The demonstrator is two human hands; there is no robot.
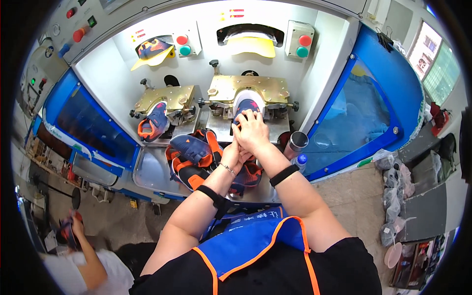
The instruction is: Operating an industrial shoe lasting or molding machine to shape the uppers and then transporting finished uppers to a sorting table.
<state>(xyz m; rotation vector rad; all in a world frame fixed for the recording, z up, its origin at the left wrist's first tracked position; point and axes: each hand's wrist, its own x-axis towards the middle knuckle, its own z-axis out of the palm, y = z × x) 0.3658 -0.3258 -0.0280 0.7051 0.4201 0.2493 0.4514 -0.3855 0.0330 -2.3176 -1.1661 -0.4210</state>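
Observation:
A navy sports shoe with pink marks (246, 105) sits toe-first in the right-hand brass clamping fixture (250, 87) of a machine. My right hand (252, 132) lies over its upper, fingers bent round it. Just below and to the left, my left hand (233, 158) is closed at the heel end, close against the right wrist; its fingers are partly hidden. In the left brass fixture (164, 97), another navy shoe with orange lining (154, 123) stands toe-in. A pile of navy and orange shoes (192, 150) lies beside my left hand.
Red and green push buttons (303, 45) are on the back wall near yellow-lipped openings (251, 47). A metal tumbler (296, 144) and blue-capped bottle (300, 160) stand right of my forearm. Blue-framed side panels (354, 103) flank the machine. Another person (88, 268) holds a shoe at lower left.

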